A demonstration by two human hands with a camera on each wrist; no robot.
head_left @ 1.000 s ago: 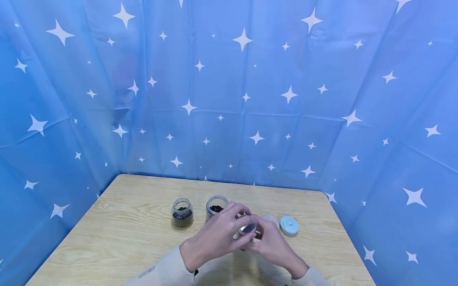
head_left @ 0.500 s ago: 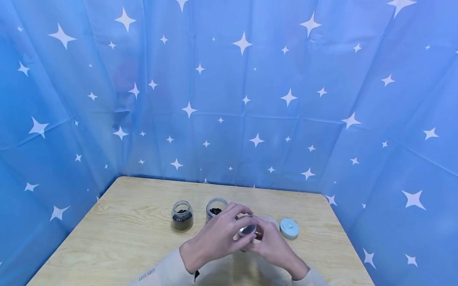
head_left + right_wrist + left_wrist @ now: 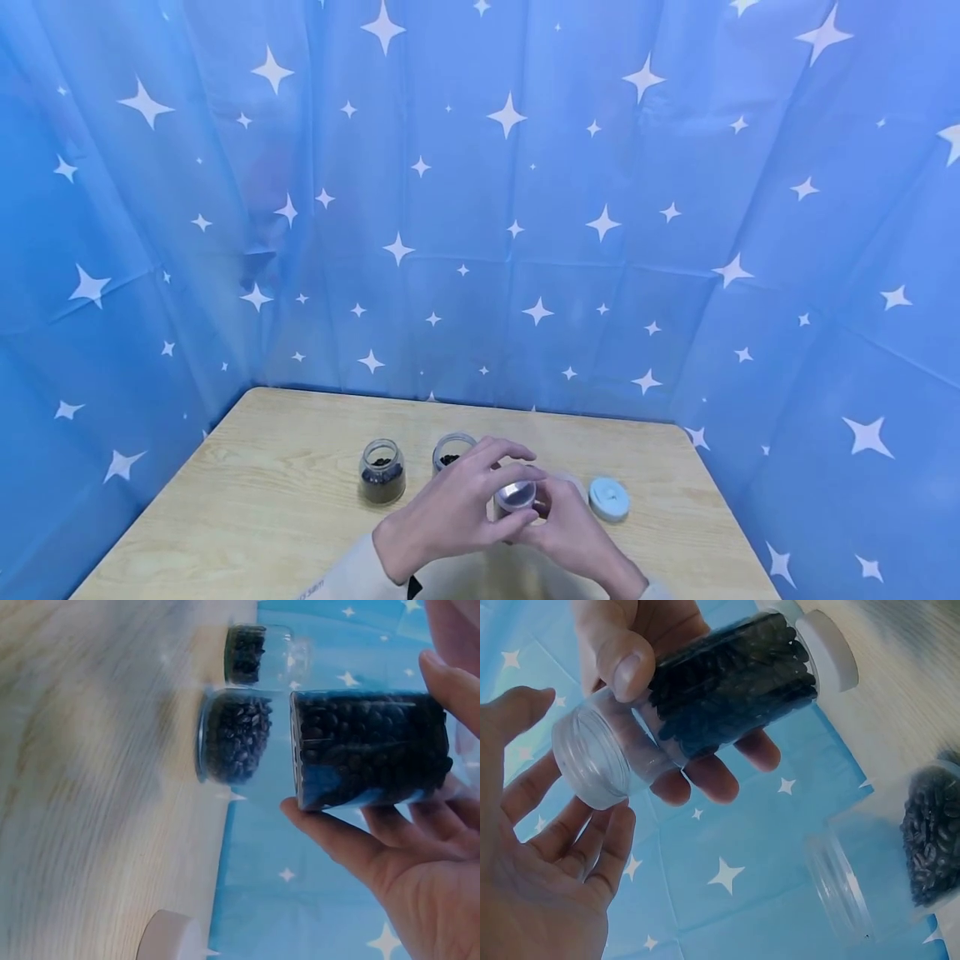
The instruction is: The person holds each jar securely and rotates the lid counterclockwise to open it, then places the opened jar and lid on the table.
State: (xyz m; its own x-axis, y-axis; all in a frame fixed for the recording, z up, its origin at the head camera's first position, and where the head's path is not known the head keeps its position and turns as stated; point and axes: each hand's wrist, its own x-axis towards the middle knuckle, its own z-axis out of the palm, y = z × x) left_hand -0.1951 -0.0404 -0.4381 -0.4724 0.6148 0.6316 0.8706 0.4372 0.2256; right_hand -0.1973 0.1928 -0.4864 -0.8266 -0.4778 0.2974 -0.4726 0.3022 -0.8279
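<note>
My right hand (image 3: pixel 420 862) holds a clear jar (image 3: pixel 371 750) filled with black bean-like pieces, its fingers and thumb around the body. In the left wrist view the same jar (image 3: pixel 727 690) lies across the picture with its clear threaded top at the left. Around that top is my left hand (image 3: pixel 547 862), fingers loosely bent beneath it and thumb apart from it. From the head view, the left hand (image 3: pixel 457 504) arches over the jar's shiny top (image 3: pixel 517 494), opposite the right hand (image 3: pixel 570 529). Whether this top is a lid or the mouth I cannot tell.
Two lidless glass jars with black pieces, one left (image 3: pixel 382 473) and one partly hidden by the left hand (image 3: pixel 452 450), stand on the wooden table (image 3: pixel 225 517). To the right lies a light blue lid (image 3: pixel 609 500). A white lid (image 3: pixel 169 937) shows in the right wrist view.
The head view has tilted upward, so the table and jars sit lower in it. Both hands stay at the jar, and more of its shiny top now shows between the left fingers.
</note>
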